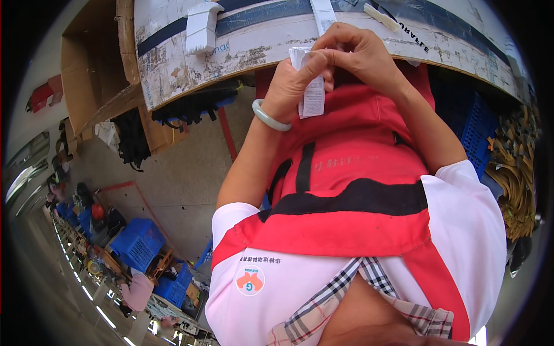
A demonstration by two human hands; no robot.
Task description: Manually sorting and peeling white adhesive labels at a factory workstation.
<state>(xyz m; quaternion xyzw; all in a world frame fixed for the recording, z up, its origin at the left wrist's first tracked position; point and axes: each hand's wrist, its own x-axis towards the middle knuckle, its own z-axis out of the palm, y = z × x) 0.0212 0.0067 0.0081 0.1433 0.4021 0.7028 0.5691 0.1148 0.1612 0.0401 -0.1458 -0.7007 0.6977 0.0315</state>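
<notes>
At the near edge of a worktable [259, 49], a left hand [291, 83] and a right hand [360, 55] meet at a bundle of white labels [312, 101]

In front of the worktable, the left hand's fingers are closed around the bundle, its thumb laid across the printed face. The bundle's upper end is level with the table's edge; its lower end hangs free below the hand. The right hand's thumb and fingertips are pinched together beside the bundle's top; whether they grip a label cannot be told.

A pale green bangle [270, 118] circles the left wrist. Facing the table, the wearer has a red apron [346, 225] with black trim over a pale short-sleeved shirt [467, 219].

On the worktable, just beyond the hands, lies a narrow white strip [324, 16]; to its right, a small cream-coloured piece [381, 17]. Toward the table's left end sits a stack of white strips [202, 29].

Left of the worktable is an open cardboard box [95, 69]. Black pieces [199, 106] hang below the table's left part. Below its right part is a blue crate [479, 130], near a heap of brown strips [513, 184]. Well apart from the table, at left, are more blue crates [138, 242] and a person in pink [138, 291].
</notes>
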